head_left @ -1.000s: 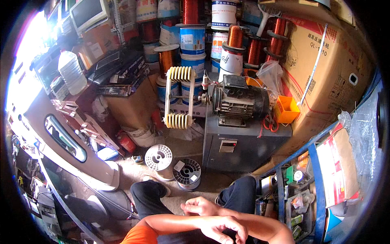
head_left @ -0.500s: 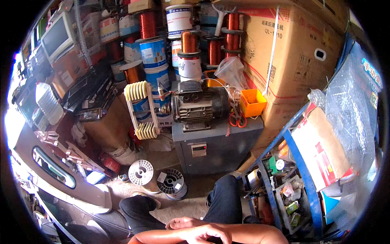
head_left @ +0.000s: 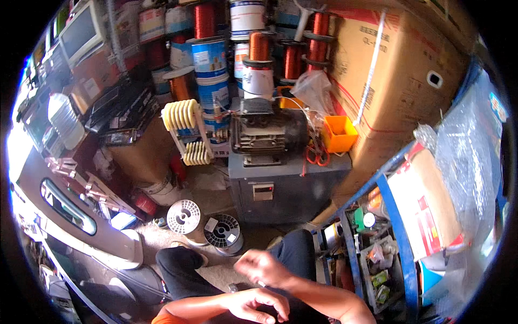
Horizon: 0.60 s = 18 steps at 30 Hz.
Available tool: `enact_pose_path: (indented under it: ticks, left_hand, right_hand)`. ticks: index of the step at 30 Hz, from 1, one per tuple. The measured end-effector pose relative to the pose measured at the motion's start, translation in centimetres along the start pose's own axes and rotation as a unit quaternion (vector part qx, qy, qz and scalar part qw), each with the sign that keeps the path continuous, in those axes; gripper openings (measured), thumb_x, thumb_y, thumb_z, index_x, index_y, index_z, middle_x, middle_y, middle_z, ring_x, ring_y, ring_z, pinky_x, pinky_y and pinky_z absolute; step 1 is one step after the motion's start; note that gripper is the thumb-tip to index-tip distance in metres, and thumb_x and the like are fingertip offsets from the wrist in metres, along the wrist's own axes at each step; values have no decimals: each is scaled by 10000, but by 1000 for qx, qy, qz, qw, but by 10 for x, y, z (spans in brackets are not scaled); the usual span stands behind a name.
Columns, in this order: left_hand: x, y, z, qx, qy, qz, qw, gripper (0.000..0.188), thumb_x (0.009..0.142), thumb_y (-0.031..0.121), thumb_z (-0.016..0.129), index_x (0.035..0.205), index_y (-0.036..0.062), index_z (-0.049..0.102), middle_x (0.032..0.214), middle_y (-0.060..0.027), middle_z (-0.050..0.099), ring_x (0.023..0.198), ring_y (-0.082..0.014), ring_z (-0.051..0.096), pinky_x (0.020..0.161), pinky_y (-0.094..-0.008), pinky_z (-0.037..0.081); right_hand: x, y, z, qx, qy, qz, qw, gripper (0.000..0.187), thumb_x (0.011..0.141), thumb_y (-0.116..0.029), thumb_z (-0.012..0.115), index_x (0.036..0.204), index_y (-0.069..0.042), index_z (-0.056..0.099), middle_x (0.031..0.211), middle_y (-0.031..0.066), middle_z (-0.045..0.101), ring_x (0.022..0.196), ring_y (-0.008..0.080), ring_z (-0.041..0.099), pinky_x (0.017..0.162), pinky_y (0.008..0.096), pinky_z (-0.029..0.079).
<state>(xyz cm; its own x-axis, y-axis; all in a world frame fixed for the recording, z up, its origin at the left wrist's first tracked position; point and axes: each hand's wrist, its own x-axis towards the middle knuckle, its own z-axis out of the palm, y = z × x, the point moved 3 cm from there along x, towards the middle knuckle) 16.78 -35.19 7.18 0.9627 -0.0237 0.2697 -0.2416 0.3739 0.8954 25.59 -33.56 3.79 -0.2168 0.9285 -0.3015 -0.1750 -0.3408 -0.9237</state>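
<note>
Standing beyond L hand [head_left: 258,304] (loosely spread) & R hand [head_left: 264,268] (blurred, can't tell): blk-top spool [head_left: 222,232].

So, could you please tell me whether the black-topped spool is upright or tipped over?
Upright: the black-topped spool stands on the floor, its slotted end facing up.
</note>
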Motion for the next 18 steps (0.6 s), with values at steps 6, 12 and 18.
enact_pose_path:
  ticks: [6,12,18]
  left_hand:
    - [-67,70,-79,139,266,-35,953,137,861,84,618,938,-30,623,934,-112,634,882,-191,600,791,-308,469]
    - [-94,166,-174,195,567,193,777,178,858,134,578,925,-29,601,820,-87,619,753,-145,578,700,-257,452]
    - [-77,241,-255,516,638,233,521,366,897,216,561,1197,8,554,1208,-107,536,1091,-150,506,923,-286,400]
  right_hand:
    - [44,-188,-161,-79,354,-347,865,183,890,-207,579,810,-44,556,644,16,545,459,81,472,438,221,416]
    - [125,-263,-301,-670,412,-280,550,216,839,-127,555,1022,-62,649,944,144,665,868,320,630,812,390,487]
    - [137,-277,-313,-627,444,-270,581,135,815,-156,620,887,-70,695,848,138,673,804,308,623,739,388,487]
